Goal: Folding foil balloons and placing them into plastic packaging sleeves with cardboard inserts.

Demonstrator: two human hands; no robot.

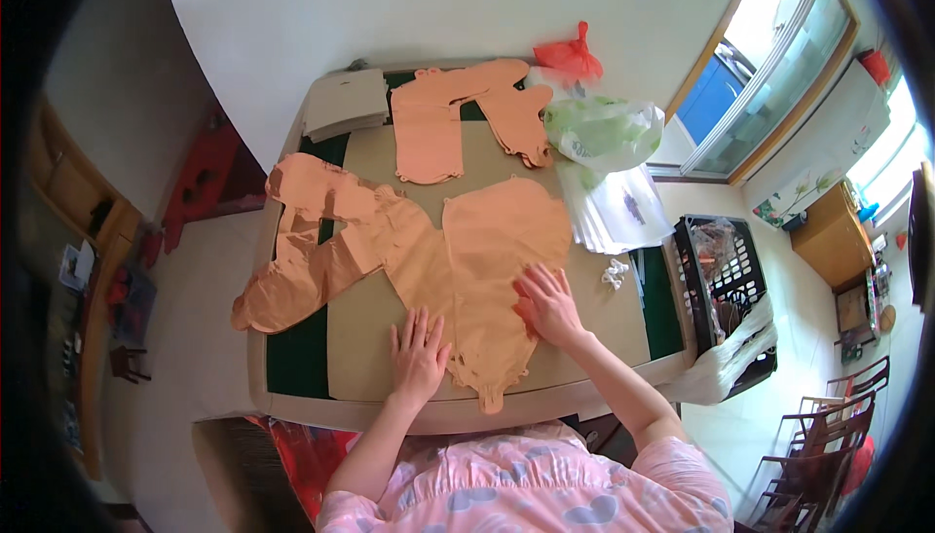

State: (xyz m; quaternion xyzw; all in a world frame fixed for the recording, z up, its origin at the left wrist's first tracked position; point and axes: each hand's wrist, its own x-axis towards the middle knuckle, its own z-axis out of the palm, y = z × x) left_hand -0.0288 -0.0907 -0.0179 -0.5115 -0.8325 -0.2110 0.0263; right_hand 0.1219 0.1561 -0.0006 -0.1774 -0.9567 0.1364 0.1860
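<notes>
Smoothing step in hand — left hand (420, 350) and right hand (546, 303) pressed flat, fingers spread, gripping nothing, on the peach-coloured thin fabric garment (492, 260). Next move, judged: sweeping outward from the garment's middle — light pressure, no bunching.

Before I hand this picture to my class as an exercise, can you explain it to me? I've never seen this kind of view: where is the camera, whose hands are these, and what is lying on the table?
There is no machine here. A person wears a wide-angle camera on the head, looking down, so straight edges bend near the rim. The forearms coming in from the bottom are the person's own. The left hand and the right hand both lie flat and open on a thin peach-orange stocking-like garment spread on a sheet of brown cardboard that covers a green-topped table. Neither hand grips anything; they press the fabric down. Further back lie a stack of similar peach garments, a pile of grey card sheets, a green-and-white plastic bag and a red plastic bag. A black plastic crate stands to the right of the table.
</notes>
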